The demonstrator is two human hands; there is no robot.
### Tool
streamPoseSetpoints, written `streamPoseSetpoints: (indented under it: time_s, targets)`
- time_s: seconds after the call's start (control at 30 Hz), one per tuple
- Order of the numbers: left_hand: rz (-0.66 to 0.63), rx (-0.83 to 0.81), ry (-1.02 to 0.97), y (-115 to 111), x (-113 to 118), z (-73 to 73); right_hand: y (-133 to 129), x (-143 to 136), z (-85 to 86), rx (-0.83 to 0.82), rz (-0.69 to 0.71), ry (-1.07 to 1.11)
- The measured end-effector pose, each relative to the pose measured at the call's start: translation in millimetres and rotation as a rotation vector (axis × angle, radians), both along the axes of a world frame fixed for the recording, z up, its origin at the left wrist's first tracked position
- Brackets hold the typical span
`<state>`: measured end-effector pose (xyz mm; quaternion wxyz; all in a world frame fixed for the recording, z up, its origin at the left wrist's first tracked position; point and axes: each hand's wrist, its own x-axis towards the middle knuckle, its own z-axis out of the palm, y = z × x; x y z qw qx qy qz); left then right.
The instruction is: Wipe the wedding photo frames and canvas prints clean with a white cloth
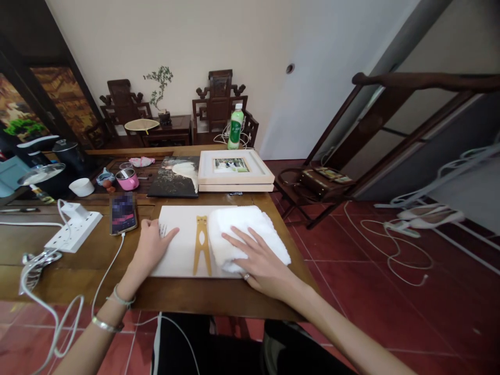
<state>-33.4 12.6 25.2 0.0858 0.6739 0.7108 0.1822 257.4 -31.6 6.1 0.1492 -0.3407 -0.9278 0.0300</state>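
A thin white board [177,255] lies flat on the wooden table, with small dark print near its left edge. My left hand [153,245] holds that edge, thumb stretched over the top face and fingers curled at the side. On the board's right part rests a folded white fluffy towel [250,221], which reaches past the board's right edge. My right hand [260,263] lies flat on the towel with its fingers spread. Between the hands, a yellow two-legged piece with a cat-eared top [202,245] lies on the board beside the towel.
Behind the board are stacked light wood frames [236,185], a dark picture panel [167,179] and a green bottle [235,127]. To the left are a charging phone [124,213], a power strip [74,232] and a pink cup [127,179]. A wooden chair [312,182] stands right.
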Motion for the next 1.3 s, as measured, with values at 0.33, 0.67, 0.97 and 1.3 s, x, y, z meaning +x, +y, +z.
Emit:
streamPoseSetpoints:
  time_s: [0.33, 0.67, 0.97, 1.3]
  targets:
    - [-0.095, 0.113, 0.036, -6, 1, -15.6, 7, 6, -5.9, 0.05, -0.016, 0.065]
    - [-0.519, 0.025, -0.024, 5, -11, -41.9, 20, 12, -2.0, 0.032, -0.018, -0.01]
    - [-0.517, 0.019, -0.053, 6, -10, -35.2, 76, 0, 3.0, -0.032, -0.072, -0.005]
    - [-0.451, 0.096, -0.113, 9, -11, -45.0, 39, 3, 12.2, -0.088, -0.006, -0.03]
